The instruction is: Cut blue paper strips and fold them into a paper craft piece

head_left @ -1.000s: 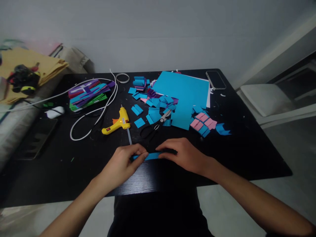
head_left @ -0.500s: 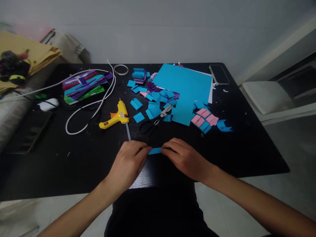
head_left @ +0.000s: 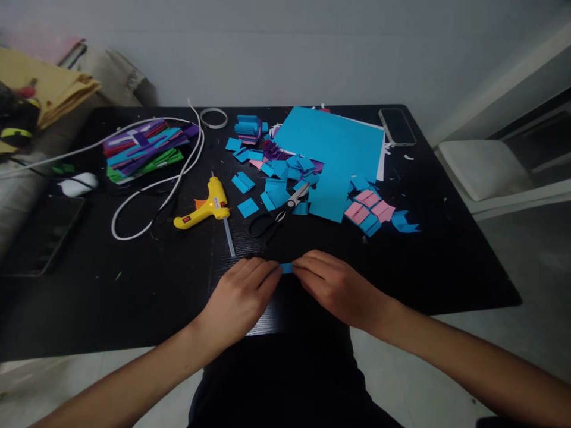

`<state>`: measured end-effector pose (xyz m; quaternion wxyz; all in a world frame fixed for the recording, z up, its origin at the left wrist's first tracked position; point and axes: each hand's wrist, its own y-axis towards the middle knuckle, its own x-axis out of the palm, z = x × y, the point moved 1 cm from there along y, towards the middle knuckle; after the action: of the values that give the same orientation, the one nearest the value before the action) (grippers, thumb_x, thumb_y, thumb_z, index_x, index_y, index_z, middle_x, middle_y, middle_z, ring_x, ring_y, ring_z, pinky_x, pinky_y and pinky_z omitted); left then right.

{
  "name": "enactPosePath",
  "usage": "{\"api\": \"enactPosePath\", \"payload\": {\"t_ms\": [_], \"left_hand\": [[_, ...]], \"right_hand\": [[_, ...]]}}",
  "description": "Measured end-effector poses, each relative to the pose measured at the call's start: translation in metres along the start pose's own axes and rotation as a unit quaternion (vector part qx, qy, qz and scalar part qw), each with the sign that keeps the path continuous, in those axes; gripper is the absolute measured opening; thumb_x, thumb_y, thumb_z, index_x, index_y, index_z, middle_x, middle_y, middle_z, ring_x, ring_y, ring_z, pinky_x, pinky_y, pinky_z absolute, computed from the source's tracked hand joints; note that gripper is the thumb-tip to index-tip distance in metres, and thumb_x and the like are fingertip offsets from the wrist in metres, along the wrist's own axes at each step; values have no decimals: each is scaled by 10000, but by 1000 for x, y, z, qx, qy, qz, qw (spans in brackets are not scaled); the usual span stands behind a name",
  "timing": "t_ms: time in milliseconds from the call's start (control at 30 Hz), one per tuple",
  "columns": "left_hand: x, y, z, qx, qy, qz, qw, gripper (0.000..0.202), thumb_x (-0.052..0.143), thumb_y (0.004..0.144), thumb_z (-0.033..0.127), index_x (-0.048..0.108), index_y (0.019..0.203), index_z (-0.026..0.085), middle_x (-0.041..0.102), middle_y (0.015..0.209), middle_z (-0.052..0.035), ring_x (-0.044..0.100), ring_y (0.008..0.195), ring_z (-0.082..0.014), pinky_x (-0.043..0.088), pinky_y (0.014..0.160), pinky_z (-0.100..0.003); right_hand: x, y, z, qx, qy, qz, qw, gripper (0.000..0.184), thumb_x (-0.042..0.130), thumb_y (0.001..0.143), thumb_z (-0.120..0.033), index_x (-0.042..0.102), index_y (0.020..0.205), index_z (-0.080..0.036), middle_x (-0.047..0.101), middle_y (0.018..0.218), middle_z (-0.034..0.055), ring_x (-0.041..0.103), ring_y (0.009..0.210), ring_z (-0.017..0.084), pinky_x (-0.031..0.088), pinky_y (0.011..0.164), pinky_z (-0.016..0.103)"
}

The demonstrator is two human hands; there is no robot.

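A short blue paper strip [head_left: 286, 268] is pinched at both ends close to the table's front. My left hand [head_left: 243, 294] has its fingers closed on the strip's left end, and my right hand [head_left: 332, 285] grips the right end. Only the middle of the strip shows; the fingers cover the rest. Beyond the hands lie black-handled scissors [head_left: 281, 215] with their blades on blue paper pieces [head_left: 274, 193]. Left of them rests a yellow glue gun [head_left: 205, 205], a clear glue stick [head_left: 229, 236] sticking out of its back towards my left hand.
A large blue paper sheet [head_left: 332, 148] lies at the back, with pink and blue folded pieces [head_left: 369, 209] beside it. A phone [head_left: 397, 126] sits back right. On the left are bundled coloured strips [head_left: 147, 145], a looped white cable [head_left: 172, 190] and a dark tablet-like device [head_left: 42, 238].
My left hand has moved right towards my right hand, so less of the blue strip shows between them. The view has shifted slightly.
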<state>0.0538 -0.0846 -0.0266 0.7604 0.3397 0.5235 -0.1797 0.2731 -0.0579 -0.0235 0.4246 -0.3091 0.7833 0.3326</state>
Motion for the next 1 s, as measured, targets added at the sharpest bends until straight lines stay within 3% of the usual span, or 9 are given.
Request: {"api": "enactPosePath", "payload": {"t_ms": [167, 433, 667, 867, 1000], "left_hand": [[-1, 3, 2, -2, 22, 4, 1000, 175, 531, 1011, 108, 701, 1046, 127, 771, 1048, -92, 698, 869, -226, 558, 714, -365], [-4, 9, 7, -6, 54, -43, 998, 155, 545, 997, 109, 689, 951, 143, 727, 909, -80, 648, 748, -232, 499, 606, -373], [-5, 11, 8, -8, 64, -25, 998, 153, 547, 979, 84, 688, 997, 140, 684, 805, -57, 611, 671, -227, 486, 545, -363], [-3, 18, 10, 32, 22, -7, 999, 229, 466, 1001, 46, 691, 986, 86, 745, 1013, -143, 699, 847, -247, 607, 697, -365], [-2, 20, 11, 47, 27, 0, 999, 277, 421, 997, 19, 694, 1003, 62, 755, 1002, -154, 710, 819, -246, 616, 654, -358]], "right_hand": [[-1, 1, -2, 9, 0, -12, 1000, 262, 519, 1023, -58, 756, 1109, -128, 738, 1044, 144, 681, 985, 256, 617, 869, 427], [-3, 7, -6, 22, -13, -22, 999, 279, 493, 1016, -23, 758, 1027, -108, 719, 1010, 146, 662, 974, 248, 615, 855, 416], [-9, -4, 0, 37, -10, 4, 999, 314, 475, 1020, -18, 756, 1104, -129, 744, 1040, 136, 697, 986, 245, 647, 843, 410], [-10, -7, -1, -7, -65, 20, 998, 293, 491, 1007, 1, 763, 1086, -77, 770, 1076, 159, 719, 1037, 252, 656, 900, 405], [-7, -9, -4, -29, -117, 48, 992, 252, 522, 998, 3, 752, 1096, -17, 780, 1085, 192, 736, 1025, 260, 658, 884, 394]]}}
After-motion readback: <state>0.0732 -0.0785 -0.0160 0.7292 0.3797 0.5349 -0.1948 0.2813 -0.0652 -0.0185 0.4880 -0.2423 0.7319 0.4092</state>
